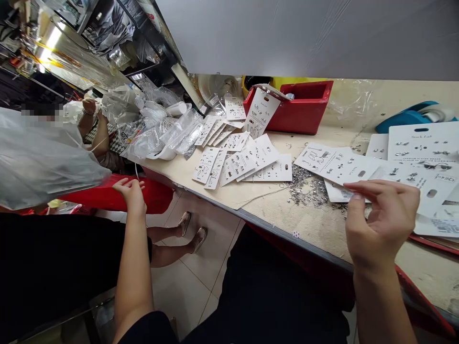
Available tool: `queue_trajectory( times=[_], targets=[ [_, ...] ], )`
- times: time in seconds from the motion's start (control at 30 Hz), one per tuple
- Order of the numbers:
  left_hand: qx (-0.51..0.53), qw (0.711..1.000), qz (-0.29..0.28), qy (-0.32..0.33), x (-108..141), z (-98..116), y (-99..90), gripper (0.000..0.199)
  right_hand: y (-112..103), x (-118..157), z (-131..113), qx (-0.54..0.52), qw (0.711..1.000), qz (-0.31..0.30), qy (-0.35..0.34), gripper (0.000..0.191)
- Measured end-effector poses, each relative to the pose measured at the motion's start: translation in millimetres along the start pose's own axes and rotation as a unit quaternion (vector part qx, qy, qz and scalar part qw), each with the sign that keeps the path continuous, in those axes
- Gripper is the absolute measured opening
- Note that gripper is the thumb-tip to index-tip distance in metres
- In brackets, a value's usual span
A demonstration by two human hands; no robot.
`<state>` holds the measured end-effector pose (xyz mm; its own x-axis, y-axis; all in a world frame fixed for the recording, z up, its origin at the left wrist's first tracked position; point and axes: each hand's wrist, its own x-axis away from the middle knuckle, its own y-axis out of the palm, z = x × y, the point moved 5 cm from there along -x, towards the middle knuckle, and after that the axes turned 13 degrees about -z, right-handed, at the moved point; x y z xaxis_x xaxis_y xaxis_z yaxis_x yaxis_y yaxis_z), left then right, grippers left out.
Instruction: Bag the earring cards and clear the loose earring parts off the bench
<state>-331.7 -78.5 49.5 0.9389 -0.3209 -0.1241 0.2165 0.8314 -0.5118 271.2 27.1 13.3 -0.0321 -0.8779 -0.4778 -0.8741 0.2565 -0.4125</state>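
Observation:
My left hand (pixel 133 192) is out to the left, beside a hanging grey plastic bag (pixel 46 157). Its fingers are apart, with nothing visible in them; a thin pale strip passes close by the fingertips. Over the table, my right hand (pixel 385 217) pinches the lower edge of a white earring card (pixel 330 162) between thumb and fingers. Small metal earrings are fixed on that card. Other white earring cards (pixel 423 143) lie behind and under the right hand. A scatter of loose silvery pieces (pixel 308 186) lies left of it.
More earring cards (pixel 240 157) are spread mid-table, before a red bin (pixel 303 107). Clear plastic bags (pixel 168 134) are heaped at the left end. A blue tape dispenser (pixel 405 117) stands right. A grey panel (pixel 311 38) overhangs the back. Other people are at the left.

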Motion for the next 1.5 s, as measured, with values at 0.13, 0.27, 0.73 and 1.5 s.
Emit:
queue_trajectory(
  times=[0.13,0.27,0.73,1.5],
  targets=[
    [-0.020,0.999,-0.008,0.024,2.5,0.6,2.2,0.037,0.5,0.4,0.4,-0.001,1.000,0.000,-0.001,0.017],
    [-0.062,0.996,-0.025,0.061,7.0,1.1,6.0,0.035,1.1,1.1,1.0,-0.003,1.000,0.000,0.002,0.015],
    [-0.151,0.971,-0.088,0.166,31.9,7.5,24.5,0.024,0.7,0.6,0.3,0.001,1.000,0.000,0.001,0.017],
    [-0.182,0.964,-0.119,0.150,48.0,5.9,34.8,0.016,1.2,-0.3,-4.3,0.009,1.000,-0.014,0.002,0.016]
  ],
)
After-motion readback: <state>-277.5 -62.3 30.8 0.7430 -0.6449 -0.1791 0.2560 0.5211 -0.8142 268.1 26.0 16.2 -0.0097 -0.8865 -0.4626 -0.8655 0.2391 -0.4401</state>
